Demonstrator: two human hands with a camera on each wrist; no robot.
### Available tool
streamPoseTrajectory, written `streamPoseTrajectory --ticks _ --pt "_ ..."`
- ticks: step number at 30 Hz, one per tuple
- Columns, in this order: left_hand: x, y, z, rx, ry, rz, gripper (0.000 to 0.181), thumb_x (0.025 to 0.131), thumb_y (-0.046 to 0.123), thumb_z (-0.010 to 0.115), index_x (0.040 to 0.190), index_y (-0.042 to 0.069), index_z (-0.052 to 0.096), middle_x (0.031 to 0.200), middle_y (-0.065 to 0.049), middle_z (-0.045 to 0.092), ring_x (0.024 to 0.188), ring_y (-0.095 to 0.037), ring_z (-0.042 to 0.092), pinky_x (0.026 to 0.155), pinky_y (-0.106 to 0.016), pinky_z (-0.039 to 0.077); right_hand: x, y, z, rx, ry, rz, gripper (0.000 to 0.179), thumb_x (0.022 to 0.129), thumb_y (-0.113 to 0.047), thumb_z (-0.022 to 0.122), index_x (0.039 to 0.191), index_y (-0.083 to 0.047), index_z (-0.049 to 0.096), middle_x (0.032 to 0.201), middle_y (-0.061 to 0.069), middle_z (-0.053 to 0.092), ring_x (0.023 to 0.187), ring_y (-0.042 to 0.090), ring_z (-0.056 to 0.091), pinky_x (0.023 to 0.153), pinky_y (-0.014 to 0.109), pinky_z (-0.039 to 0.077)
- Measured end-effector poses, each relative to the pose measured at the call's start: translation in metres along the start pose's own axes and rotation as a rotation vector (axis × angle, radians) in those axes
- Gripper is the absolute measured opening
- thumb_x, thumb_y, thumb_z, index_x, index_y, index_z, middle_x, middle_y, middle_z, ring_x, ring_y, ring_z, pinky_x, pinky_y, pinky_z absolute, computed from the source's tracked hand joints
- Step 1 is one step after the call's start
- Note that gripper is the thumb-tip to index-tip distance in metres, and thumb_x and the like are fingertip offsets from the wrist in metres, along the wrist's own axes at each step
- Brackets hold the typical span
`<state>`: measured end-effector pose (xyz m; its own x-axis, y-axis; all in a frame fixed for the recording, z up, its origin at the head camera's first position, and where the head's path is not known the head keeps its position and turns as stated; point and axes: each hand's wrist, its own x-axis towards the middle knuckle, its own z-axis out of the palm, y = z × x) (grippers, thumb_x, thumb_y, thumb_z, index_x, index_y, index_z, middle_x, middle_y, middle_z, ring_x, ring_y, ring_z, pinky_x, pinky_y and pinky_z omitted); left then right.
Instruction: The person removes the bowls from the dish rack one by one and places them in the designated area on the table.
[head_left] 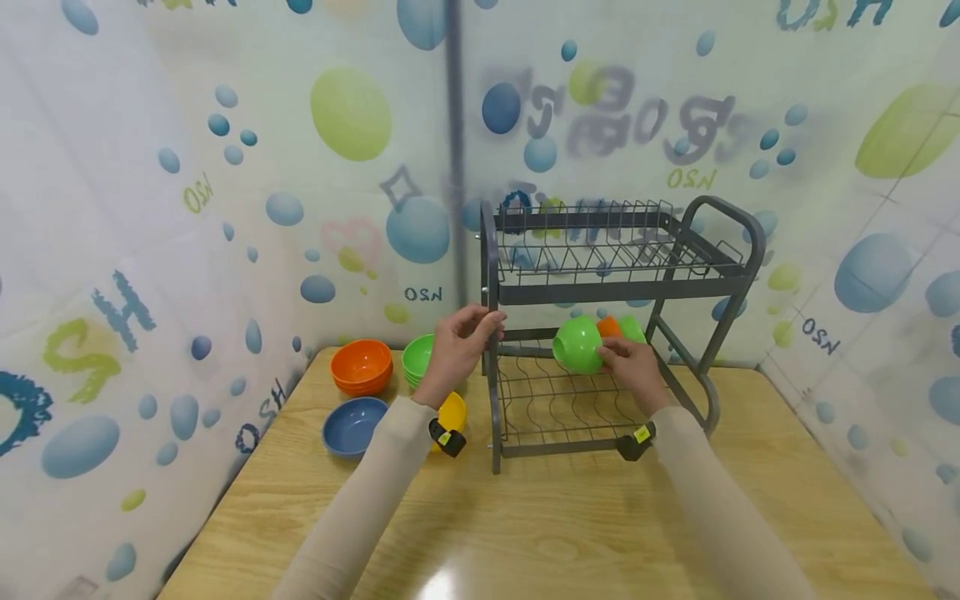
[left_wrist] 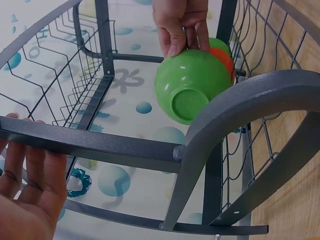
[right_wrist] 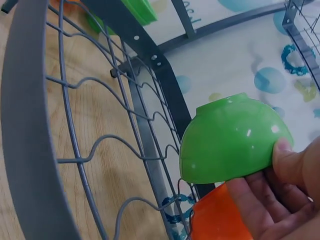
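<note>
My right hand [head_left: 636,372] grips the rim of a green bowl [head_left: 576,345] over the lower tier of a dark grey two-tier dish rack [head_left: 615,292]. This bowl is tipped on its side, its base turned toward the rack's left end. Just behind it stand an orange bowl [head_left: 608,326] and another green bowl [head_left: 632,328], both partly hidden. At the rack's left side my left hand [head_left: 463,346] holds the frame; in the left wrist view its fingers [left_wrist: 37,170] curl round a side bar.
Left of the rack, on the wooden table [head_left: 570,525], stand stacked orange bowls [head_left: 362,364], stacked green bowls [head_left: 417,357], a blue bowl [head_left: 352,427] and a yellow bowl [head_left: 452,412] partly behind the left forearm. A patterned curtain [head_left: 360,192] hangs behind.
</note>
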<state>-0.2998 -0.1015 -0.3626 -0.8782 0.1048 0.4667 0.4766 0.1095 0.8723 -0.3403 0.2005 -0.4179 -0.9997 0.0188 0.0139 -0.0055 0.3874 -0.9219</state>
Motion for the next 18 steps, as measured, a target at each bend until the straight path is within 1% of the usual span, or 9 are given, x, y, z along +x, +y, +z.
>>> streamPoseTrajectory --ticks 4,7,9,11,14,17,18 --pt "-0.001 -0.001 -0.001 0.007 -0.002 -0.005 0.027 0.102 0.035 0.064 0.110 0.012 0.075 0.097 -0.014 0.075 0.083 -0.016 0.067 0.075 -0.039 0.060 -0.007 -0.006 0.001 -0.024 -0.016 -0.010 0.043 0.106 -0.022 0.058 0.143 0.001 0.056 0.144 0.023 0.059 0.127 0.038 0.063 0.105 0.043 0.054" --pt "-0.002 0.000 -0.002 0.014 -0.001 -0.008 0.027 0.101 0.039 0.065 0.109 0.016 0.075 0.095 -0.006 0.076 0.086 -0.017 0.069 0.076 -0.039 0.061 -0.012 -0.009 0.001 -0.051 -0.022 -0.028 0.042 0.106 -0.023 0.059 0.140 0.000 0.059 0.141 0.021 0.062 0.124 0.036 0.065 0.102 0.039 0.057" --pt "-0.002 0.000 -0.003 0.019 -0.002 0.002 0.027 0.101 0.040 0.065 0.108 0.017 0.076 0.094 -0.003 0.076 0.086 -0.018 0.070 0.075 -0.038 0.061 -0.017 -0.011 0.001 -0.086 -0.028 -0.058 0.040 0.106 -0.023 0.059 0.139 0.000 0.061 0.138 0.021 0.065 0.121 0.035 0.066 0.100 0.040 0.058" --pt "-0.002 0.000 -0.003 0.023 -0.001 0.013 0.026 0.101 0.040 0.065 0.108 0.017 0.076 0.094 -0.003 0.076 0.086 -0.018 0.071 0.074 -0.036 0.061 -0.021 -0.013 0.000 -0.119 -0.027 -0.087 0.037 0.105 -0.023 0.060 0.136 -0.001 0.064 0.133 0.020 0.068 0.117 0.033 0.067 0.099 0.042 0.059" --pt "-0.002 0.001 -0.003 0.027 -0.005 0.025 0.026 0.101 0.039 0.066 0.109 0.016 0.076 0.095 -0.005 0.076 0.086 -0.018 0.071 0.074 -0.034 0.061 -0.029 -0.017 -0.001 -0.172 -0.018 -0.142 0.035 0.105 -0.022 0.061 0.132 -0.001 0.067 0.128 0.020 0.071 0.112 0.033 0.068 0.097 0.046 0.059" --pt "-0.002 0.001 -0.003 0.034 -0.004 0.014 0.027 0.100 0.040 0.066 0.109 0.017 0.076 0.096 -0.006 0.077 0.087 -0.017 0.071 0.075 -0.034 0.062 -0.035 -0.021 -0.002 -0.224 -0.004 -0.188 0.032 0.104 -0.021 0.061 0.128 -0.001 0.069 0.124 0.020 0.072 0.110 0.033 0.069 0.093 0.046 0.060" --pt "-0.002 0.002 -0.003 0.035 -0.004 0.008 0.028 0.100 0.042 0.066 0.109 0.017 0.076 0.096 -0.006 0.077 0.087 -0.017 0.071 0.076 -0.036 0.062 -0.037 -0.022 -0.002 -0.239 -0.001 -0.203 0.031 0.104 -0.021 0.062 0.127 -0.002 0.069 0.123 0.019 0.073 0.109 0.033 0.069 0.092 0.045 0.060"
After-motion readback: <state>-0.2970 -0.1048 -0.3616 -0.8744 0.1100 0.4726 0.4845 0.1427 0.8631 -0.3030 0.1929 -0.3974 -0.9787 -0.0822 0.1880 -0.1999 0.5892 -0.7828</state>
